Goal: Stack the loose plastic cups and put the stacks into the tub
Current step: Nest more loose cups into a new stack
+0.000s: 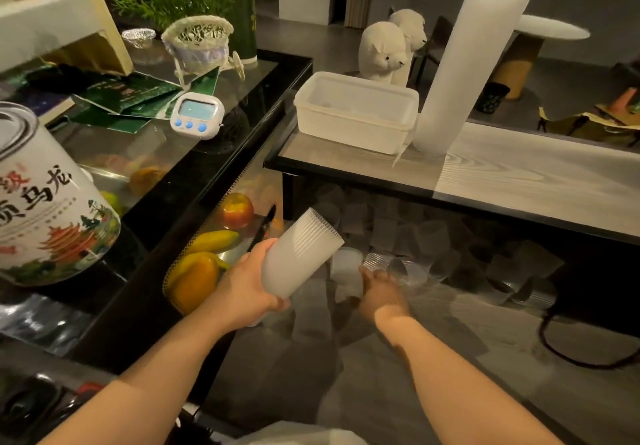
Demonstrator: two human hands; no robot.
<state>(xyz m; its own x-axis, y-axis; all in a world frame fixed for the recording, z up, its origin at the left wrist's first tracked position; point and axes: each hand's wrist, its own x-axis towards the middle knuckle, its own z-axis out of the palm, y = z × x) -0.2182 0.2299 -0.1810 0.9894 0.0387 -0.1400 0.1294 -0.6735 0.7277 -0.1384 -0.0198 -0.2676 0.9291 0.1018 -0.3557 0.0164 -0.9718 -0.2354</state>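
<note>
My left hand (pixel 242 288) grips a stack of several translucent plastic cups (pixel 298 254), tilted with its open end up and to the right. My right hand (pixel 379 290) reaches into the shadow under the wooden shelf and touches a loose clear cup (pixel 398 268) lying on its side; whether its fingers close round it is unclear. Many more loose cups (pixel 512 271) lie scattered on the low surface under the shelf. The white plastic tub (pixel 356 112) stands on the shelf above, open and looking empty.
A very tall cup stack (pixel 460 56) leans on the wooden shelf (pixel 519 170) right of the tub. To the left are a glass counter with a timer (pixel 197 113), a tea tin (pixel 48 202) and fruit (pixel 237 210) below. A black cable (pixel 571 358) loops at right.
</note>
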